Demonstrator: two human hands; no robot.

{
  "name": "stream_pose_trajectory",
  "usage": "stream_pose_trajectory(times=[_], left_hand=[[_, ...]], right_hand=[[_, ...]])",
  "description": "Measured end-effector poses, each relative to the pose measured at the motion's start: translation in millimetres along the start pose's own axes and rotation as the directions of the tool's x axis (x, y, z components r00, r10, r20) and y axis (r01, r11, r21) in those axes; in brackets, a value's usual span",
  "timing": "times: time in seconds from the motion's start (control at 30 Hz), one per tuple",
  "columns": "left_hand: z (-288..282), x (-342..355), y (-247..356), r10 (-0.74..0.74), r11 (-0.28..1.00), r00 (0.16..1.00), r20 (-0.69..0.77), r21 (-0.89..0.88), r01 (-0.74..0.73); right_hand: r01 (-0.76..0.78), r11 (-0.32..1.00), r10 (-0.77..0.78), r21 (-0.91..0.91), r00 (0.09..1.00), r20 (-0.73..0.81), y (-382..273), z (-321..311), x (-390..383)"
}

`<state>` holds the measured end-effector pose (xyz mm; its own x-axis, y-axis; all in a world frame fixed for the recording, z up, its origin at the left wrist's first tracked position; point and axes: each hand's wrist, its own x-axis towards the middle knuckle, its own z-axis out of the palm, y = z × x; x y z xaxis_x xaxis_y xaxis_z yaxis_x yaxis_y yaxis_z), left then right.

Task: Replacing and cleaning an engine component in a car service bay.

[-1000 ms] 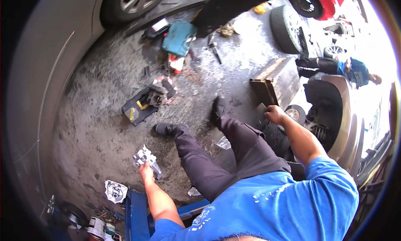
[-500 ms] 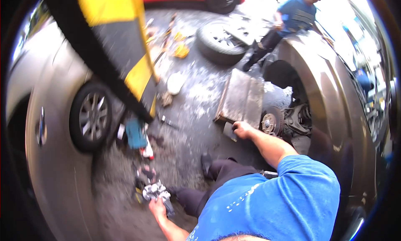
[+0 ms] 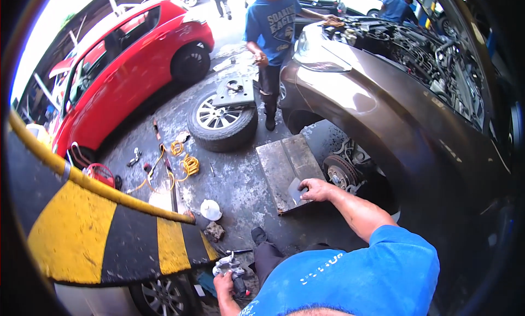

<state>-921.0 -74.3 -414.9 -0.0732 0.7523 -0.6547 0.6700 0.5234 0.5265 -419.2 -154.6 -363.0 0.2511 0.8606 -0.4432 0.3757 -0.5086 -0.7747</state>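
My right hand (image 3: 315, 190) pinches a small flat grey sheet (image 3: 296, 192) over the near edge of a worn, scuffed board or box (image 3: 276, 165). Just beyond that hand, a brake disc (image 3: 338, 172) sits exposed in the wheel arch of the brown car (image 3: 355, 89). Low in the picture, my left hand (image 3: 223, 285) is closed around a silver-grey metal part (image 3: 228, 265) with a darker lower section; its exact kind is unclear. Beneath it, a teal object (image 3: 206, 282) shows only in part.
A removed wheel (image 3: 221, 138) lies on the floor with a grey tray (image 3: 234, 93) on it. A person (image 3: 272, 31) stands beside the brown car's front. A yellow-black striped post (image 3: 109, 234) blocks the left, near a white container (image 3: 211, 210), yellow hose (image 3: 190, 165) and red car (image 3: 134, 59).
The view has swung upward, bringing the red car and engine bay into sight. My right hand has carried the grey sheet over the board; my left still holds the metal part.
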Motion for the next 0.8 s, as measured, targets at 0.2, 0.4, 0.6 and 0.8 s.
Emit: stream_pose_trajectory(times=[0.2, 0.4, 0.6, 0.8], left_hand=[[1, 130, 84, 0.223, 0.849, 0.952, 0.209, 0.439, -0.295], [11, 186, 215, 0.308, 0.657, 0.871, 0.383, 0.577, -0.486], [58, 218, 335, 0.299, 0.635, 0.84, 0.454, 0.563, -0.53], [111, 179, 475, 0.366, 0.723, 0.786, 0.498, 0.38, -0.577]], right_hand=[[0.047, 0.972, -0.126, -0.232, 0.933, -0.338, -79, -55, -39], [0.162, 0.979, -0.201, -0.123, 0.673, -0.712, -157, -123, -96], [0.257, 0.8, -0.599, -0.542, 0.295, -0.745, -198, -220, -130], [-0.049, 0.752, -0.598, -0.657, 0.367, -0.712, -209, -365, -122]])
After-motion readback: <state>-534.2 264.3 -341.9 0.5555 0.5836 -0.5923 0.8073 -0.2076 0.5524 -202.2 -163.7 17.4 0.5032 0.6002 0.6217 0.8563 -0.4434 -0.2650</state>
